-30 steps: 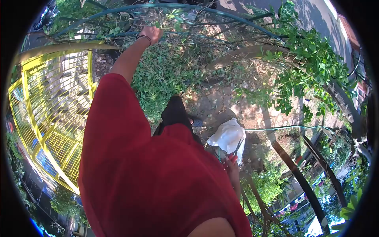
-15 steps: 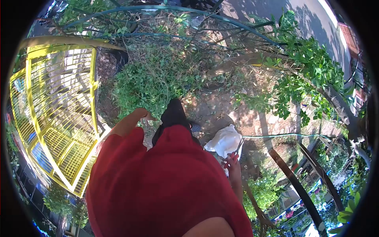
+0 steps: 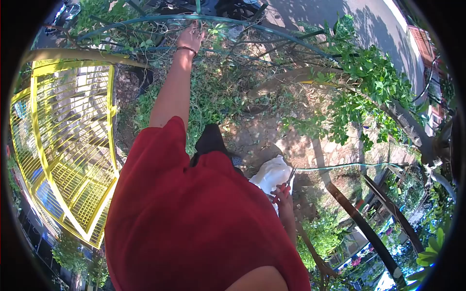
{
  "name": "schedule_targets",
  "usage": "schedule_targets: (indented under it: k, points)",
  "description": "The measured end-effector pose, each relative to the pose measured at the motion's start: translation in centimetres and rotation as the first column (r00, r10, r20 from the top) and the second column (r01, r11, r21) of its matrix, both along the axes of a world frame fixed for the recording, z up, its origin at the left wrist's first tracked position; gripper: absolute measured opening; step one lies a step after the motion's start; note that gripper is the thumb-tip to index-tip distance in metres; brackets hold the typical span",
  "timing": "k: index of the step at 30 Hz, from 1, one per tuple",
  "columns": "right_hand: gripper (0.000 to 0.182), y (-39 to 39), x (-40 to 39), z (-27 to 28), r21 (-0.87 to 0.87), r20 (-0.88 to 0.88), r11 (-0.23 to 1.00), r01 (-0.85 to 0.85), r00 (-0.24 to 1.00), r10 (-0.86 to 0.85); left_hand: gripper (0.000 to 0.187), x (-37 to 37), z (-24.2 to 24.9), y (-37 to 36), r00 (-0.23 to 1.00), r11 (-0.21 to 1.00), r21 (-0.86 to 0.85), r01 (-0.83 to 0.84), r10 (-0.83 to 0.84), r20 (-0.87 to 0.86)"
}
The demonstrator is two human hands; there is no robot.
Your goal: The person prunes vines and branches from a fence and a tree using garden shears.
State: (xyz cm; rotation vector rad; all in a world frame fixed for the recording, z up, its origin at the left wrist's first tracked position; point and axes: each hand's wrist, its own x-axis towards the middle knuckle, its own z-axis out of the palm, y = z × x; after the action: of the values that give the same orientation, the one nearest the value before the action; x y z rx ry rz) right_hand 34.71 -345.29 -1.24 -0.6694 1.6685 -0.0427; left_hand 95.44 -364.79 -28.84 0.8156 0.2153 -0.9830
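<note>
Your left hand point(image 3: 190, 36) is stretched well forward to the vines point(image 3: 216, 32) beside the green rail point(image 3: 196, 18); its fingers blend with the stems, so I cannot tell whether that grip is spread or pinching one. Your right hand point(image 3: 285, 198), low at your side, has its grip closed around the red handles of the shears point(image 3: 285, 187), blades pointing forward; I cannot tell whether they are apart. In view they are right by the white bag point(image 3: 271, 174), and well apart from the vines.

The step in hand looks like reaching into the growth with your left hand. From here, I judge, you need a sure hold on a stem, clear of the rail; any cut there would call for bringing the shears forward, blades away from your left fingers.

Farther out, weeds point(image 3: 208, 99) cover the ground below your left arm, the yellow frame point(image 3: 111, 89) stands to your left, and a hose point(image 3: 335, 167) runs off rightward.
</note>
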Motion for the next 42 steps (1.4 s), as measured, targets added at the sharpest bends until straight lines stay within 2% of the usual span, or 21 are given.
schedule_targets:
  k: [6,8,10,11,12,13,15,17,20,21,22,24,27,31,33,34,35,36,37,39,42]
  points:
    - [0.051,0.8,-0.4,-0.3,0.01,-0.008,1.0,0.022,1.0,-0.022,0.006,-5.2,0.8,3.3,0.913,0.927,-0.057,-0.372,0.354,-0.201]
    - [0.05,0.9,-0.2,-0.7,0.001,0.015,0.999,0.049,0.999,-0.049,0.008,-8.7,0.1,8.0,0.947,0.965,0.014,-0.262,0.26,-0.187]
    - [0.05,0.9,-0.7,-1.6,0.013,0.002,0.998,-0.056,0.998,0.056,0.015,-11.4,-5.3,16.3,0.984,0.986,-0.132,0.106,-0.123,-0.13]
    - [0.05,0.7,-0.7,-1.8,0.011,0.005,0.998,-0.057,0.998,0.057,0.021,-13.5,-5.2,19.5,0.979,0.93,0.311,0.194,-0.202,-0.009]
    - [0.05,0.5,-0.7,-1.9,0.012,0.002,0.994,-0.112,0.994,0.112,0.03,-15.4,-4.6,23.6,0.569,0.616,0.765,0.189,-0.703,0.426]
    - [0.051,0.2,-0.5,-2.0,0.01,-0.001,0.986,-0.167,0.986,0.167,0.035,-17.6,-2.5,26.5,0.622,0.613,0.749,0.251,-0.695,0.361]
    - [0.051,-1.1,0.6,-1.4,0.001,0.012,0.984,-0.175,0.984,0.175,0.032,-20.4,-3.2,34.4,0.275,0.429,0.831,0.354,-0.897,0.346]
    - [0.051,-1.7,1.0,-1.2,-0.008,0.028,0.983,-0.182,0.983,0.182,0.032,-22.0,-2.7,39.3,0.008,0.106,0.871,0.48,-0.993,0.116]
    - [0.053,-2.8,0.3,-1.7,-0.031,0.06,0.992,-0.123,0.99,0.124,0.031,-19.7,-4.9,41.5,-0.005,0.031,0.825,0.564,-0.999,0.04]
    - [0.053,-2.9,-0.2,-2.2,-0.028,0.06,0.991,-0.129,0.99,0.131,0.025,-17.9,-4.4,39.3,0.346,0.1,0.703,0.704,-0.913,-0.217]
    - [0.053,-3.1,-0.8,-2.9,-0.023,0.052,0.989,-0.143,0.988,0.144,0.026,-15.4,-4.2,37.4,0.489,0.25,0.646,0.721,-0.844,-0.219]
    - [0.053,-3.4,-0.5,-2.7,-0.038,0.033,0.983,-0.181,0.983,0.182,0.052,-9.9,-1.7,31.7,0.678,0.463,0.544,0.7,-0.67,-0.302]
    - [0.054,-3.5,-0.8,-3.2,-0.021,0.006,0.979,-0.204,0.979,0.204,0.061,-2.1,1.9,22.9,0.885,0.714,0.587,0.382,-0.466,-0.009]
    - [0.056,-3.1,-0.4,-2.7,-0.012,0.005,0.985,-0.172,0.985,0.172,0.071,5.9,3.8,14.3,0.86,0.766,0.643,0.011,-0.336,0.385]
    - [0.058,-2.8,0.5,-1.8,-0.033,0.025,0.989,-0.145,0.989,0.146,0.074,7.8,2.6,11.9,0.57,0.705,0.699,-0.119,-0.528,0.629]
    - [0.058,-2.8,0.8,-1.4,-0.033,0.027,0.989,-0.145,0.989,0.146,0.074,9.4,1.2,10.8,0.568,0.705,0.699,-0.121,-0.528,0.631]
    - [0.058,-2.7,1.0,-1.1,-0.013,0.027,0.99,-0.144,0.989,0.144,0.071,10.7,-0.3,10.1,0.349,0.664,0.714,-0.223,-0.629,0.694]
    - [0.058,-2.5,1.2,-0.9,0.009,0.027,0.99,-0.141,0.99,0.141,0.069,11.7,-1.8,10.0,0.112,0.633,0.701,-0.329,-0.711,0.694]
    - [0.058,-2.4,1.1,-1.2,0.009,0.028,0.991,-0.137,0.99,0.136,0.069,11.1,0.1,9.2,0.108,0.634,0.701,-0.327,-0.712,0.694]
    - [0.058,-1.9,0.8,-1.3,0.056,0.031,0.991,-0.118,0.993,0.116,0.067,9.1,3.2,7.8,0.145,0.309,0.865,-0.397,-0.909,0.391]
    - [0.057,-1.9,1.5,-0.5,0.056,0.003,0.99,-0.126,0.992,0.126,0.057,9.9,4.3,7.2,0.198,0.213,0.915,-0.342,-0.936,0.292]
